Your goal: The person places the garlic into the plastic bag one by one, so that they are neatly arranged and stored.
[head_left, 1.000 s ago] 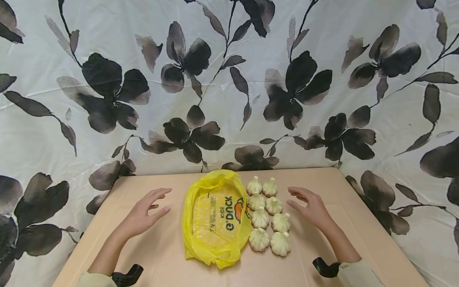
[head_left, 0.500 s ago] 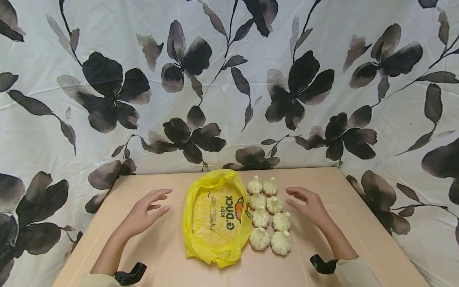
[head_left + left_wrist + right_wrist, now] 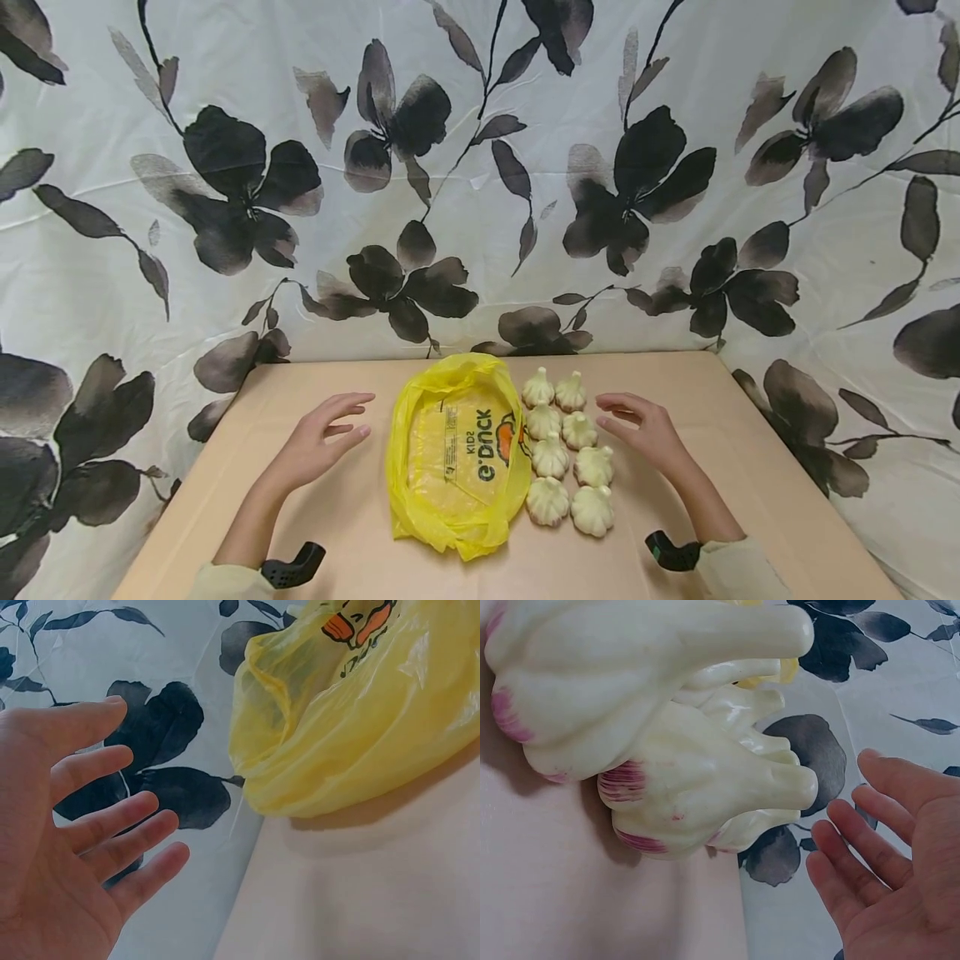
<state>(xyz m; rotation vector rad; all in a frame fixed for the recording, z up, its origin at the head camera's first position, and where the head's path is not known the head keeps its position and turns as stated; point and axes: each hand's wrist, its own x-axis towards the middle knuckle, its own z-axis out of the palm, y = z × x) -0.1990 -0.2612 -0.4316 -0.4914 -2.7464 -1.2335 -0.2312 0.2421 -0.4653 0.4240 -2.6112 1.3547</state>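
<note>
Handling, in my judgement: the yellow bag is best steadied by its rim with the left hand, any of the eight garlic bulbs lifted singly by its neck with the right hand. Both hands unloaded, fingers loosely extended, at the bag's nine o'clock and the bulbs' two o'clock. Bulbs stand on the table at the bag's three o'clock, in two columns, glossy cream, pink-streaked bases. Bag translucent, crumpled, mouth gaping upward, lettering inverted.

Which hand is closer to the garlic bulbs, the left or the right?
Right. The right hand is just right of the garlic bulbs, gripping none; the left hand is farther off, with the yellow bag between.
</note>
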